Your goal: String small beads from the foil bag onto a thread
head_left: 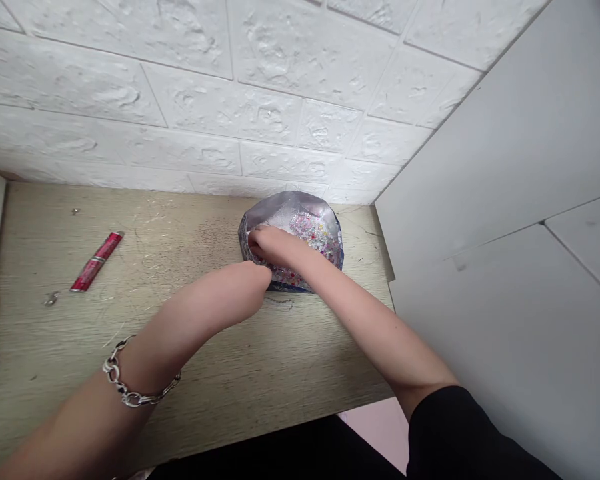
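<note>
An opened silvery bag (265, 208) with a dark blue edge lies near the wall, holding many small colourful beads (310, 230). My right hand (273, 245) reaches into its left part, over the beads, with fingers curled together. At the bag's front left edge is my left hand (253, 280), closed like a fist and seen from the back. Whatever either hand pinches is hidden or too small to make out. Just in front of the bag a short beaded strand (279, 304) rests on the table.
A red wrapped stick (97, 262) lies on the wooden table (220, 387) at the left. Small metallic bits (51, 299) and thin loose threads (153, 243) are scattered nearby. A white brick-pattern wall (195, 100) rises behind, and a white panel (500, 200) stands at the right.
</note>
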Motion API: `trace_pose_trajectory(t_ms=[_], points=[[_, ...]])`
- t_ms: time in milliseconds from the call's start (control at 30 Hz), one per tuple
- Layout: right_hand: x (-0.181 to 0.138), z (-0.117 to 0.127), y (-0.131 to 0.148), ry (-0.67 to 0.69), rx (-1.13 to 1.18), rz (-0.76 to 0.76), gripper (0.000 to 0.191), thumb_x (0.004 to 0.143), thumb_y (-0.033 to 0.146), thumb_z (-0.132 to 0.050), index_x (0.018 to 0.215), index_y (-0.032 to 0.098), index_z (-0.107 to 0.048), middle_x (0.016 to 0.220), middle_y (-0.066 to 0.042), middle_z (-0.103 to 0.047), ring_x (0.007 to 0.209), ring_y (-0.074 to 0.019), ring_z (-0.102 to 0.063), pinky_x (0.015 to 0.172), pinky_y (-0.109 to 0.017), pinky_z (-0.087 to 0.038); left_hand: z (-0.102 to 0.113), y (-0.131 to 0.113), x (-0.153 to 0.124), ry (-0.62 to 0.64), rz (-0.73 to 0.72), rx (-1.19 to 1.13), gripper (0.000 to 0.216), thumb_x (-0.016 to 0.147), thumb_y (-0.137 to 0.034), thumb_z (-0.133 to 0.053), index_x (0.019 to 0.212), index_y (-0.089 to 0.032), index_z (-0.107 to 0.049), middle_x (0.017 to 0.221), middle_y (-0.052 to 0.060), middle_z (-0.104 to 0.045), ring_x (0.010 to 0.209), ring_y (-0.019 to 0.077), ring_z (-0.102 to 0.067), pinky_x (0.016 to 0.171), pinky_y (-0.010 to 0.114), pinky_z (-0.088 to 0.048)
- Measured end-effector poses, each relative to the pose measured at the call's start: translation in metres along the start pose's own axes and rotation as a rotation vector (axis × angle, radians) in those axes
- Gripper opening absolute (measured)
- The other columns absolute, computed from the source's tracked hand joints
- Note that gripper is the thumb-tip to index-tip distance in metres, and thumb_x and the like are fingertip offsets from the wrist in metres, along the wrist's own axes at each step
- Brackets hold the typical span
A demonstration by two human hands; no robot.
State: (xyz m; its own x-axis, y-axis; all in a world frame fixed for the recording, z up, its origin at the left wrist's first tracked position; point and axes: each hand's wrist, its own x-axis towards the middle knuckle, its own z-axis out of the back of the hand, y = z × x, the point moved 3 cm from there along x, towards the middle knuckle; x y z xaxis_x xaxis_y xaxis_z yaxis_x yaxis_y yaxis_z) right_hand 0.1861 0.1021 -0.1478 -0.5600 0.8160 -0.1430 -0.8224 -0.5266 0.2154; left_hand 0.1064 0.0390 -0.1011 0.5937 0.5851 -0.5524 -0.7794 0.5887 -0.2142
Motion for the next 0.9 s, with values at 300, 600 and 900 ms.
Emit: trace_pose_trajectory(t_ms=[300,600,900], points=[[0.003,0.002,0.005,0.047,-0.05,0.005,0.025,0.074,0.003,-0.039,0.082,0.008,-0.062,0.087,-0.013,-0.065,0.072,-0.0174,-0.057,0.058,-0.027,-0.035,0.0,0.0,0.0,-0.012,-0.003,-0.001,0.028,0.07,-0.002,-0.033,0.082,-0.012,-0.057,0.06,0.006,-0.059,0.055,0.0148,-0.055,0.059,0.027,-0.04],[-0.007,0.009,-0.002,-0.076,0.08,-0.041,0.019,0.074,0.008,-0.04,0.071,0.01,-0.059,0.075,-0.01,-0.062,0.064,-0.0145,-0.05,0.057,-0.027,-0.033,0.0,0.0,-0.001,-0.051,0.016,-0.005,0.029,0.07,-0.001,-0.032,0.08,-0.011,-0.058,0.065,0.007,-0.059,0.047,0.0104,-0.049,0.049,0.023,-0.034],[-0.077,0.015,-0.032,-0.449,1.09,-0.21,0.013,0.076,0.029,-0.05,0.077,0.016,-0.052,0.065,0.003,-0.052,0.057,-0.0072,-0.047,0.056,-0.022,-0.037,0.003,0.004,0.001,-0.202,-0.207,-0.429,0.038,0.079,-0.019,-0.031,0.117,-0.019,-0.034,0.079,0.002,-0.064,0.046,0.0077,-0.051,0.049,0.02,-0.037]])
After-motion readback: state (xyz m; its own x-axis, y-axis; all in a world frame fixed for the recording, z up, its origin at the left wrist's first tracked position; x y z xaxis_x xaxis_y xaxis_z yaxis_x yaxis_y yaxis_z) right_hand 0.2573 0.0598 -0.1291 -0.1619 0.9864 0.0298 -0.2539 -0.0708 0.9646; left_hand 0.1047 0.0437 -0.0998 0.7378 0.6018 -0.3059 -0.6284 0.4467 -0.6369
